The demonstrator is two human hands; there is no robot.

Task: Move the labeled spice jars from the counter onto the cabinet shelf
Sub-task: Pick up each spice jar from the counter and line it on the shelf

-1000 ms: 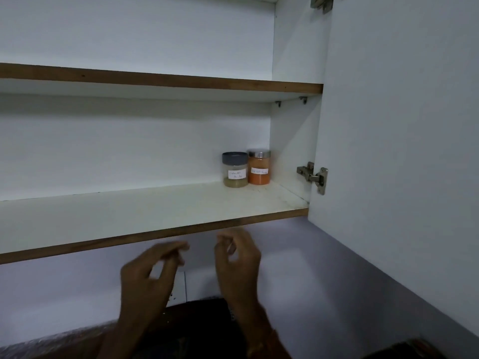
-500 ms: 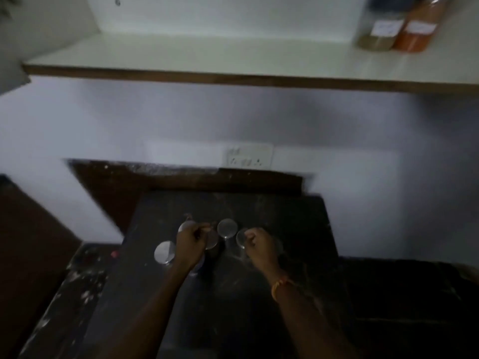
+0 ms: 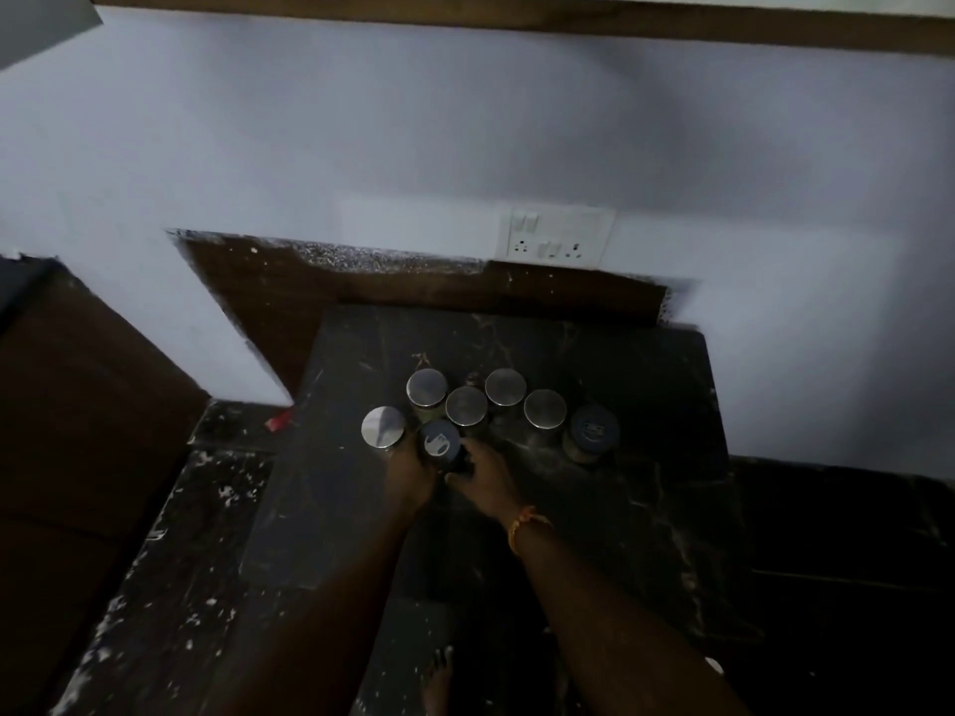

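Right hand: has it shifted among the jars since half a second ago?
Yes. The right hand left the silver-lidded jar and moved left onto the dark-lidded jar.

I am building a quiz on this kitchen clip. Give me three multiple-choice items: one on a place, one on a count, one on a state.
1. Where is the wall socket plate?
A. on the wall behind the counter
B. on the floor
C. on the cabinet door

2. How many jar lids show on the counter?
A. three
B. seven
C. ten

3. What are the hands doing?
A. both hanging idle
B. both closing round the dark-lidded jar
C. pressing a switch

Answers:
1 A, the plate sits above the counter's back edge.
2 B, five silver lids and two dark ones.
3 B, the left hand and right hand flank that jar, touching it.
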